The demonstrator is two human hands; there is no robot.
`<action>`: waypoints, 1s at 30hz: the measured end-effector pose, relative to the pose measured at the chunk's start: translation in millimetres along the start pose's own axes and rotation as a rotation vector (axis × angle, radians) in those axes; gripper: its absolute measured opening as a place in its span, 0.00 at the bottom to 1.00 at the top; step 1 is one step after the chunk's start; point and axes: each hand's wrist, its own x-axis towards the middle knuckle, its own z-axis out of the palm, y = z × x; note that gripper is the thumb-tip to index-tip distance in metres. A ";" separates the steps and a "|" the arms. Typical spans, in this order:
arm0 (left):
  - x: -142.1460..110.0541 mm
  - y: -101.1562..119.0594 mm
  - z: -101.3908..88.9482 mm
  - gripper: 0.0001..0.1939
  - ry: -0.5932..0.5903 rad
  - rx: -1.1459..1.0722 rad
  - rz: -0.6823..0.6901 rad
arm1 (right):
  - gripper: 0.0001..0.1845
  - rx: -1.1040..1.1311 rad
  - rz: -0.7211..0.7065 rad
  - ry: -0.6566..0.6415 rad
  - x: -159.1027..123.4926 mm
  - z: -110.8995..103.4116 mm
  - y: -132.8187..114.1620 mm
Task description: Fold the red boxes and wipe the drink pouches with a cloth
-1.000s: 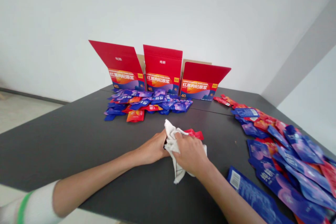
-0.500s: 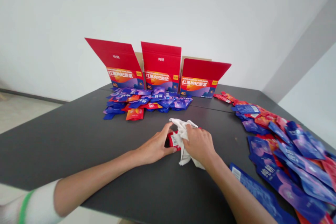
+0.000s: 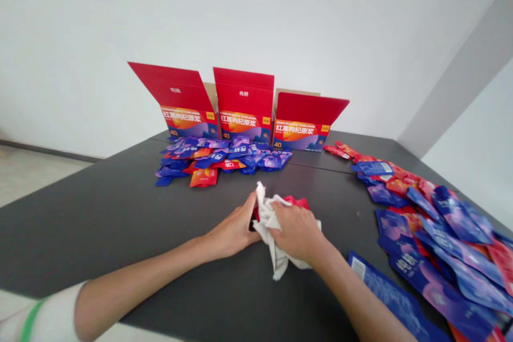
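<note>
My left hand grips the near end of a red pouch just above the dark table, its thumb and fingers curled round the end. In my right hand is a crumpled white cloth, pressed down on the same pouch. Most of the pouch is hidden under the cloth and fingers. Only its red far edge and a bit near my left fingertips show. Loose cloth ends hang below my right hand.
Three lidded cartons, a left one, middle one and right one, stand open along the wall. Before them lies a heap of blue and red pouches. A larger pile of pouches spreads along the right side.
The cloth slid right along the pouch, baring its white label, then came back left toward my left fingers. My left hand stayed nearly in place, holding the pouch.
</note>
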 end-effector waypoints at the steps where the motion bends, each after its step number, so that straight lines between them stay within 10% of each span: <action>1: 0.1 -0.3 0.1 0.43 0.000 -0.009 0.009 | 0.16 0.008 -0.048 0.004 -0.3 0.2 -0.7; 6: 0.6 -0.2 -0.3 0.42 0.017 0.034 -0.028 | 0.14 -0.068 0.174 0.069 0.0 0.0 3.7; 11: 0.5 1.1 -1.9 0.43 -0.012 0.001 -0.008 | 0.15 -0.015 -0.032 0.053 -1.1 0.9 -0.1; 15: 0.6 0.7 -3.3 0.42 -0.005 0.048 -0.046 | 0.15 -0.070 0.206 0.038 -1.2 -0.2 -0.3; 20: 0.3 -0.2 -4.4 0.45 -0.017 0.024 -0.020 | 0.16 -0.020 -0.030 0.002 -5.0 -1.2 -3.1; 25: 0.4 -1.1 -4.9 0.43 0.001 0.054 -0.051 | 0.15 -0.063 0.184 0.025 -5.2 -0.6 1.1; 30: -0.4 -0.2 -3.4 0.43 -0.006 0.028 -0.028 | 0.15 -0.033 0.010 -0.001 -6.2 1.0 -4.5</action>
